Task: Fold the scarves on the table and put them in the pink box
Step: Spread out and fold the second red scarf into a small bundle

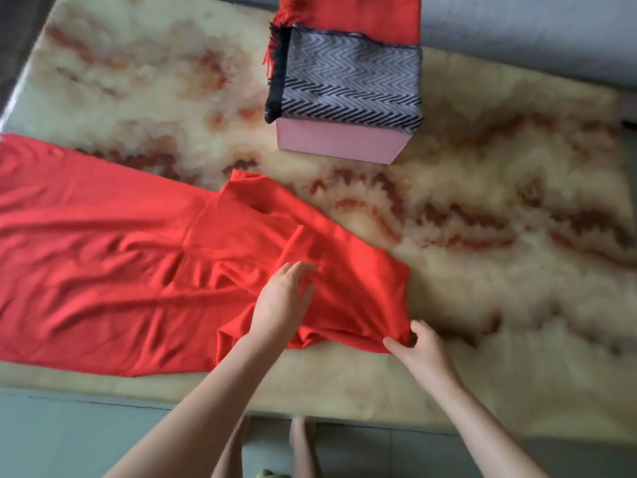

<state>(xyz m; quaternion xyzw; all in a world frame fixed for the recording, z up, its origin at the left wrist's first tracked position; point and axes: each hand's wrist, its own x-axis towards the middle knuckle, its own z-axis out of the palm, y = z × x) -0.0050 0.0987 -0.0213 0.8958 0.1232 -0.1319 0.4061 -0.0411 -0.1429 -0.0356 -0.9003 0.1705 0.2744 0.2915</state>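
Red scarf under flat left hand, right hand pinching its corner

A long scarf is spread over the left and near part of the table, with its right end doubled back on itself near the front edge. The box is set farther back, well apart from it. A folded scarf is laid in the box's near end, and a second folded scarf behind it. The left hand is rested on the doubled end, whose near right corner is pinched by the right hand.
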